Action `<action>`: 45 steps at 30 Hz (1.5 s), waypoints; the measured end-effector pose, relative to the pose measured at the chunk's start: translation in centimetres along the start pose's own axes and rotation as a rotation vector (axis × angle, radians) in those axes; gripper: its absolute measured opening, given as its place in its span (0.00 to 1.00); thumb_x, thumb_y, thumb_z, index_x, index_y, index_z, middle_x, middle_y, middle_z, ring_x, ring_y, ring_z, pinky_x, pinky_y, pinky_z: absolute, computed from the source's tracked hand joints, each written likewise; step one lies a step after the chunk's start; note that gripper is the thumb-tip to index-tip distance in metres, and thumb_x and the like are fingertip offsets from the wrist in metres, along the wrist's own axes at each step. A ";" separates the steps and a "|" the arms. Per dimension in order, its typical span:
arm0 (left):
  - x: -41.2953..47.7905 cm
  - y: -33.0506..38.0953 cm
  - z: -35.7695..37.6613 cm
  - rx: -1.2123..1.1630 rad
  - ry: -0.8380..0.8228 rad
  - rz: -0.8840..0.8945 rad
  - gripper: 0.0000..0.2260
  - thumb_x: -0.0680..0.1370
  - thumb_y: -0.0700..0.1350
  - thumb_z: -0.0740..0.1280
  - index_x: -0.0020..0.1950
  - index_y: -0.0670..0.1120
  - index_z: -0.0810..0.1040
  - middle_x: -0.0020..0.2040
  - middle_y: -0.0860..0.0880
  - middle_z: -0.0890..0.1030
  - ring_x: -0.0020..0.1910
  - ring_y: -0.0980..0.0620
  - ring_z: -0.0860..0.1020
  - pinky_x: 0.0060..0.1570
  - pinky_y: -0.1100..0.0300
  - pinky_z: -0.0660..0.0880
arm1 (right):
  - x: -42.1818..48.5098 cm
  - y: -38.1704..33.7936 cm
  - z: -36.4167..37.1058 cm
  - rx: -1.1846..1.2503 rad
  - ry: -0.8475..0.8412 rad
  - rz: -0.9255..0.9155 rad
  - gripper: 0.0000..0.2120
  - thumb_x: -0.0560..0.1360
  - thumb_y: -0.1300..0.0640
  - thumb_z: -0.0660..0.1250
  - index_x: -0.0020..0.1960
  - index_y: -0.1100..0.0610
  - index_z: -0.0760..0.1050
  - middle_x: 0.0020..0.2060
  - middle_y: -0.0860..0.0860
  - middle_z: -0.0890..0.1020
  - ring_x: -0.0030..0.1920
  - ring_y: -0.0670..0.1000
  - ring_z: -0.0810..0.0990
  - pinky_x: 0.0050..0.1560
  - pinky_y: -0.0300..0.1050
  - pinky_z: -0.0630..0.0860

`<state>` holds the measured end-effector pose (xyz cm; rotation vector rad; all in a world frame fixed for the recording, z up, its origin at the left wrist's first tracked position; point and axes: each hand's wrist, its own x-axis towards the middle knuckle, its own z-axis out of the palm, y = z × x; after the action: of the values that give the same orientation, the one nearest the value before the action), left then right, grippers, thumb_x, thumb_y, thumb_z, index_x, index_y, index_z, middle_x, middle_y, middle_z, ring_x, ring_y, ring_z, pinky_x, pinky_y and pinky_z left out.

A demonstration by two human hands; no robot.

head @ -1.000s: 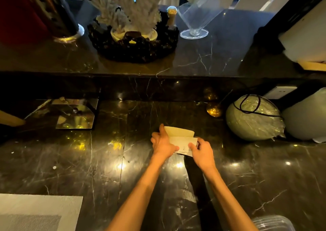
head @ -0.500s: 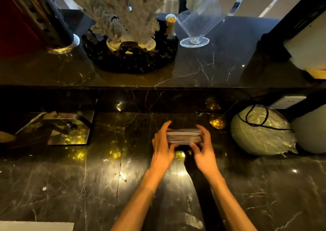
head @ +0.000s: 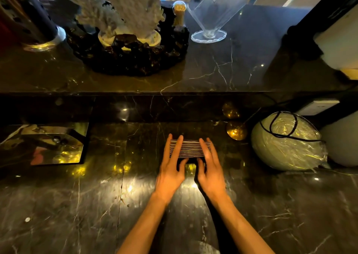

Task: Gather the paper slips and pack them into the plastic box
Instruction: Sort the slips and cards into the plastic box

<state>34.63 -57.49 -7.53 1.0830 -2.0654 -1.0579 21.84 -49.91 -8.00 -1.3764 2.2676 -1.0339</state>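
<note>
Fingers (head: 175, 147) of both hands lie stretched over the slips (head: 188, 148), left hand (head: 170, 171) and right hand (head: 210, 171) pressing the stack from its two ends against the counter (head: 77, 205), near the back edge. Looks gathered and squared, I'd say. No box in view, so packing is all still ahead.

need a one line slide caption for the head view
Both hands, left hand and right hand, press a stack of paper slips together, edge-on, on a dark marble counter.
</note>
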 end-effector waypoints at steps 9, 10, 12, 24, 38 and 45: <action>0.0 -0.2 0.4 0.038 0.076 -0.019 0.26 0.79 0.43 0.64 0.74 0.60 0.60 0.70 0.52 0.62 0.68 0.55 0.68 0.64 0.66 0.71 | 0.1 0.2 0.3 -0.019 0.007 0.023 0.30 0.81 0.55 0.55 0.76 0.32 0.51 0.77 0.43 0.60 0.73 0.27 0.51 0.62 0.27 0.64; 0.0 -0.1 0.4 0.062 0.097 0.006 0.25 0.79 0.42 0.64 0.73 0.57 0.62 0.68 0.51 0.63 0.65 0.53 0.69 0.64 0.59 0.73 | 0.1 0.2 0.3 -0.020 0.022 0.010 0.29 0.81 0.55 0.55 0.76 0.32 0.51 0.77 0.43 0.60 0.73 0.27 0.53 0.61 0.28 0.65; -0.2 -0.3 0.6 0.098 0.105 0.066 0.23 0.77 0.42 0.64 0.71 0.52 0.64 0.66 0.49 0.64 0.64 0.50 0.69 0.62 0.54 0.75 | 0.1 0.1 0.2 -0.016 0.043 -0.024 0.29 0.80 0.54 0.53 0.75 0.32 0.51 0.76 0.44 0.60 0.71 0.30 0.59 0.59 0.30 0.71; 0.5 -0.5 0.7 0.135 0.119 -0.016 0.25 0.76 0.39 0.69 0.70 0.49 0.64 0.65 0.48 0.66 0.62 0.47 0.72 0.60 0.55 0.74 | 0.2 -0.5 0.0 -0.006 0.029 -0.013 0.30 0.81 0.56 0.60 0.77 0.35 0.53 0.72 0.45 0.68 0.71 0.49 0.71 0.60 0.53 0.79; -12.7 4.3 -4.3 0.113 -0.265 -0.159 0.22 0.76 0.40 0.65 0.69 0.50 0.65 0.63 0.45 0.71 0.61 0.43 0.74 0.63 0.49 0.71 | -9.5 -6.8 -9.0 -0.139 -0.572 0.240 0.27 0.74 0.64 0.67 0.71 0.56 0.67 0.62 0.59 0.79 0.63 0.58 0.77 0.58 0.44 0.71; -21.0 12.0 -9.5 -0.440 -0.268 -0.284 0.29 0.78 0.39 0.67 0.66 0.65 0.56 0.53 0.45 0.76 0.51 0.51 0.80 0.52 0.57 0.79 | -20.6 -11.5 -16.4 0.020 -0.723 0.414 0.22 0.76 0.55 0.69 0.66 0.55 0.64 0.61 0.54 0.77 0.56 0.48 0.76 0.49 0.39 0.76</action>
<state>47.72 -38.87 5.00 1.0642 -1.7705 -1.7846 30.17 -28.50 9.33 -0.9816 1.8519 -0.3369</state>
